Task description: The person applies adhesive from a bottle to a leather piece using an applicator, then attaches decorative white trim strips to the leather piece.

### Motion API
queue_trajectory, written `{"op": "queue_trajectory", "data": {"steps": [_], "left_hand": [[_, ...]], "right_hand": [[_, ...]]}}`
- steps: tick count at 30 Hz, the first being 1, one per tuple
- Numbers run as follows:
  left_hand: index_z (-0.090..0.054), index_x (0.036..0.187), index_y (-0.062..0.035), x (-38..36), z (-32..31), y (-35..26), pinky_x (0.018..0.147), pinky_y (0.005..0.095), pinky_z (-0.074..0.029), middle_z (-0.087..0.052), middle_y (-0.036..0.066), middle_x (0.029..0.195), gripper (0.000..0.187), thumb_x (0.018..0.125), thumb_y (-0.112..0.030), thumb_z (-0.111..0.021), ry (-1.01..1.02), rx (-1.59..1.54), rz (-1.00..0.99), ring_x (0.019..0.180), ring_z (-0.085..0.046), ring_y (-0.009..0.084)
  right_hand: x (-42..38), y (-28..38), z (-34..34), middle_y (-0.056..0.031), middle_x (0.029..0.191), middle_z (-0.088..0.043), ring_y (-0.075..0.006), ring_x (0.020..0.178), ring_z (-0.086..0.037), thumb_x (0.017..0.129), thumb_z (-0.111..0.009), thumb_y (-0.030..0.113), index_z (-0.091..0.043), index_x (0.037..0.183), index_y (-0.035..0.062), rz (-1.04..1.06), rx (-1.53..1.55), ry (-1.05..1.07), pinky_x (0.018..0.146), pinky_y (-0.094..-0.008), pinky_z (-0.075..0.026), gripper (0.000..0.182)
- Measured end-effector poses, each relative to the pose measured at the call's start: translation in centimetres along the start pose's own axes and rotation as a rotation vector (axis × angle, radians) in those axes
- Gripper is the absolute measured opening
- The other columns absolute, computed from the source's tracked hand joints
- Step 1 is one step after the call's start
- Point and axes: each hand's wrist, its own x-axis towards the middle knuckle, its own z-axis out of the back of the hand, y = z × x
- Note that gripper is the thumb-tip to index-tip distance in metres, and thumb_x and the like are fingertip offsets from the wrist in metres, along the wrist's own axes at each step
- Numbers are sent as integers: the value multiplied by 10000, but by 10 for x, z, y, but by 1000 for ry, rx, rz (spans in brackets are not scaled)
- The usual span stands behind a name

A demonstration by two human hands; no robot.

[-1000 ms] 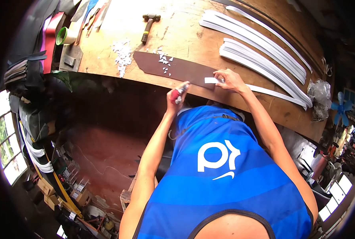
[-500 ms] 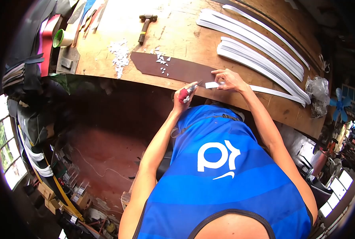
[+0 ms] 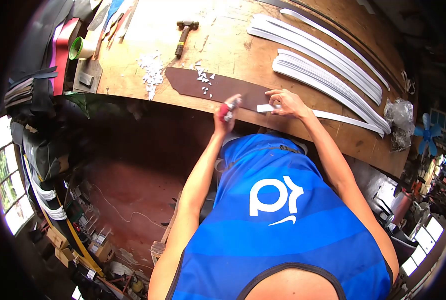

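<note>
My left hand (image 3: 225, 118) is closed around a red-handled pointed tool (image 3: 227, 112), blurred by motion, just over the table's front edge. Its exact kind cannot be made out. To the right, my right hand (image 3: 289, 104) pinches a white strip (image 3: 343, 118) close to its end, which pokes out to the left of the fingers. Under both lies a long dark brown board (image 3: 193, 84), flat along the edge. Small white cut pieces (image 3: 203, 76) are scattered on the board, and a bigger pile of white scraps (image 3: 151, 72) lies left of it.
Bundles of white strips (image 3: 318, 82) lie at the right of the wooden table (image 3: 228, 47). A hammer (image 3: 184, 39) rests at the back. On the left are a green-rimmed cup (image 3: 78, 49) and folded dark sheets (image 3: 30, 55). Crumpled clear plastic (image 3: 400, 120) sits at the right end.
My left hand has moved slightly left and up with the tool, away from the white strip's end. My right hand still grips the strip in nearly the same place.
</note>
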Motion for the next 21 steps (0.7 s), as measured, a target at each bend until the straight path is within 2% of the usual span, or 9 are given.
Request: {"op": "queue_trajectory", "data": {"steps": [2, 5, 7, 9, 12, 15, 17, 18, 21], "left_hand": [[-697, 1163, -8, 15, 20, 11, 716, 248, -509, -740, 22, 983, 224, 971, -117, -664, -139, -137, 283, 830, -650, 77], [-698, 1169, -13, 22, 25, 6, 720, 238, -509, -733, 26, 975, 221, 968, -96, -661, -271, -186, 252, 833, -645, 58], [-707, 1154, -17, 12, 7, -4, 742, 249, -518, -744, 49, 992, 212, 963, -101, -669, -99, -103, 231, 858, -662, 79], [-696, 1168, -43, 1, -1, 8, 581, 210, -418, -585, -79, 757, 232, 943, -97, -702, 88, 68, -124, 647, -494, 16], [-699, 1145, -51, 19, 11, -9, 538, 210, -371, -544, -85, 717, 194, 988, -151, -643, -122, -166, 274, 612, -452, 8], [-697, 1135, -45, 28, 31, 1, 545, 201, -350, -538, -75, 729, 197, 1001, -169, -623, -279, -58, 227, 630, -448, 4], [-693, 1139, -31, 13, 10, -6, 584, 203, -408, -624, -53, 780, 216, 993, -182, -645, -161, 5, 1, 672, -496, 17], [-690, 1157, -18, -8, -1, 3, 616, 229, -446, -679, -24, 829, 235, 975, -167, -671, -8, -320, 184, 715, -541, 35], [-702, 1177, -34, -20, -15, -11, 605, 221, -425, -716, -20, 913, 237, 961, -130, -685, 191, -44, -54, 692, -519, 30]], "right_hand": [[0, 1, 1, -8, 1401, -586, -280, 1252, -549, 695, -825, 239, -663, 851, 109, 9, -8, 0, 987, -409, -482, 260], [0, -2, -3, -11, 1400, -587, -281, 1249, -551, 697, -828, 240, -660, 849, 109, 11, 0, -26, 983, -408, -483, 261], [0, -2, -5, -12, 1400, -587, -281, 1250, -551, 700, -827, 241, -662, 852, 108, 10, -8, -25, 983, -409, -483, 261], [2, -2, -5, -13, 1400, -586, -281, 1250, -550, 703, -827, 243, -663, 854, 107, 9, -13, -24, 983, -410, -483, 261], [2, -7, -8, -6, 1371, -612, -283, 1197, -588, 670, -844, 273, -690, 878, 114, 17, -17, -48, 961, -411, -496, 304], [3, -10, -10, -7, 1375, -609, -277, 1205, -585, 664, -845, 271, -692, 883, 118, 56, -19, -76, 959, -410, -498, 308], [1, -7, -6, -8, 1386, -603, -275, 1213, -581, 656, -844, 263, -701, 881, 122, 47, -18, -59, 955, -409, -500, 302], [1, -7, -4, -8, 1386, -603, -275, 1213, -581, 656, -844, 263, -701, 881, 122, 47, -18, -59, 955, -409, -500, 302], [1, -8, 1, -10, 1407, -589, -280, 1228, -574, 651, -844, 261, -703, 864, 121, 40, 22, 29, 958, -412, -500, 291]]}}
